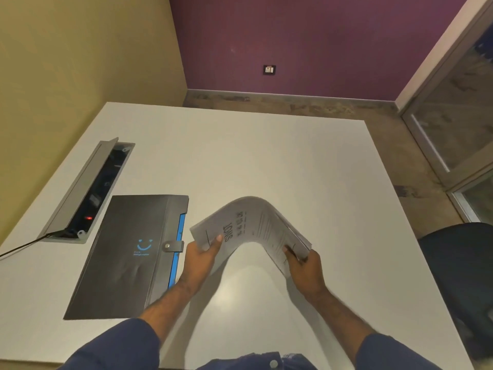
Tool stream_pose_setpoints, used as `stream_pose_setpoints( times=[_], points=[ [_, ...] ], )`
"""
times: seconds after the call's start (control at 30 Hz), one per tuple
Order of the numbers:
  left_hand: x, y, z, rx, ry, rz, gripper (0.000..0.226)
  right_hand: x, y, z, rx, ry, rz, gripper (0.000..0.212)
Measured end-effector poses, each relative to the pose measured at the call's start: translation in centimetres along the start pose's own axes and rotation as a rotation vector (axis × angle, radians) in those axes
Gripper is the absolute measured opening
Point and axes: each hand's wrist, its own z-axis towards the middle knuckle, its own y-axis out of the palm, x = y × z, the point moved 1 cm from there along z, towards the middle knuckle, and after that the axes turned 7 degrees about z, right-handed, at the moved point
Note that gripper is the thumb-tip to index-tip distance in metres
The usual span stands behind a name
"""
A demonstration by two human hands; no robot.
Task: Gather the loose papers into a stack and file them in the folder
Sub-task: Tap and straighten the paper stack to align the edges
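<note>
A stack of papers is held in the air above the middle of a white table, bent upward into an arch so its middle rises and its two ends droop. The left hand grips the left end, thumb pressed on the printed top sheet, fingers curled underneath. The right hand pinches the right end the same way, and the sheet edges there look slightly fanned, so the pile is probably not fully squared. Large dark lettering shows on the top page, but it is too blurred to read with confidence.

No loose sheets lie on the table, so the gathering part of the task seems done. The filing part is left. Just to the left of the papers, a dark folder lies flat on the table, marked with a blue smiling face and edged with a blue strip. Its snap tab appears fastened, so the folder likely has to be opened before the stack goes in.

Further left, an open cable box is set into the tabletop, with a dark cable trailing from it. A dark chair sits at the right edge
</note>
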Motion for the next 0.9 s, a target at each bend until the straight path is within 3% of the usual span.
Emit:
stream_pose_setpoints(
  times=[0.07, 0.43, 0.57, 0.7, 0.9],
  points=[
    [0.1, 0.2, -0.3, -0.016, 0.015, -0.003, 0.023, 0.0, 0.0, -0.1, 0.036, -0.012, 0.025, 0.021],
    [-1.6, 0.9, -1.5, -0.078, 0.054, 0.092, 0.034, 2.0, -0.6, -1.5, 0.115, -0.007, 0.123, 0.024],
    [-1.9, 1.1, -1.6, -0.052, 0.036, 0.113, 0.033, 2.3, -0.4, -1.6, 0.114, 0.042, 0.097, 0.01],
    [-1.9, 1.5, -1.5, -0.033, -0.015, 0.191, 0.037, 2.6, -0.2, -1.6, 0.102, 0.138, -0.017, 0.031],
    [2.1, -0.2, 2.2, -0.04, -0.033, 0.336, 0.033, 0.3, -0.6, 0.2, 0.035, 0.223, 0.033, 0.009]
  ],
)
